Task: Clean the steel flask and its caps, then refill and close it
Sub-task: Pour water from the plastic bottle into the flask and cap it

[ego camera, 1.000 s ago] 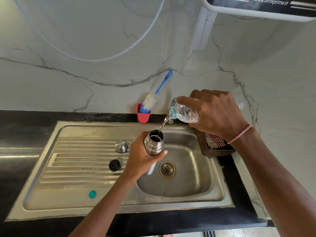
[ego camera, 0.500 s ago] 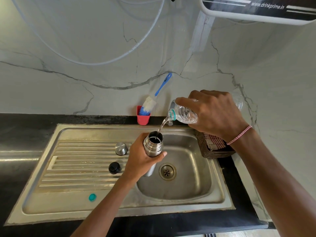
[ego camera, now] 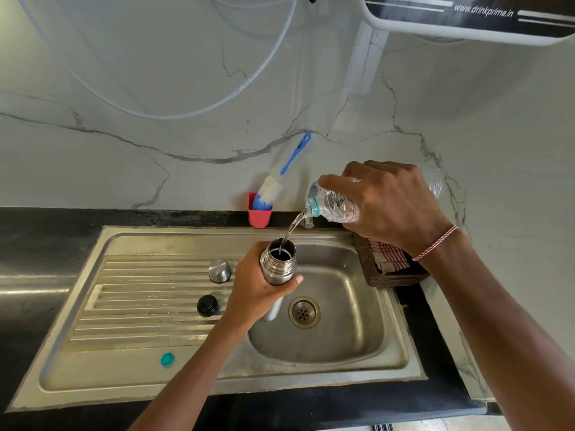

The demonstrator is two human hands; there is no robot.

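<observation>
The left hand [ego camera: 259, 289] grips the steel flask [ego camera: 278, 265] round its middle, fingers and thumb curled about the body. It holds the flask upright with its mouth open, above the sink [ego camera: 124, 385] bowl and just left of the drain [ego camera: 304, 312]. The right hand [ego camera: 393, 206] is wrapped over a clear plastic bottle [ego camera: 336, 207], tilted neck-down up and to the right of the drain. A thin stream of water [ego camera: 291, 230] runs from the bottle's neck into the flask's mouth. A red and white thread band [ego camera: 435, 243] circles the right wrist.

Both flask caps stand on the ribbed draining board, left of the drain. The steel cap [ego camera: 219, 270] is the farther back of the two, and the black cap [ego camera: 207, 305] stands nearer the front, a little apart from it. A small teal bottle cap [ego camera: 167, 359] lies on the flat rim, farther left of the drain and toward the front edge.

Behind the drain, against the marble wall, a red cup [ego camera: 259, 216] holds a bottle brush [ego camera: 271, 190] with a blue handle, leaning to the right. To the right of the drain, a dark woven basket [ego camera: 384, 276] sits on the black surface [ego camera: 46, 241] with a checked cloth [ego camera: 389, 254] inside. High above, a white tube [ego camera: 186, 114] loops across the wall beside a water purifier [ego camera: 466, 21].
</observation>
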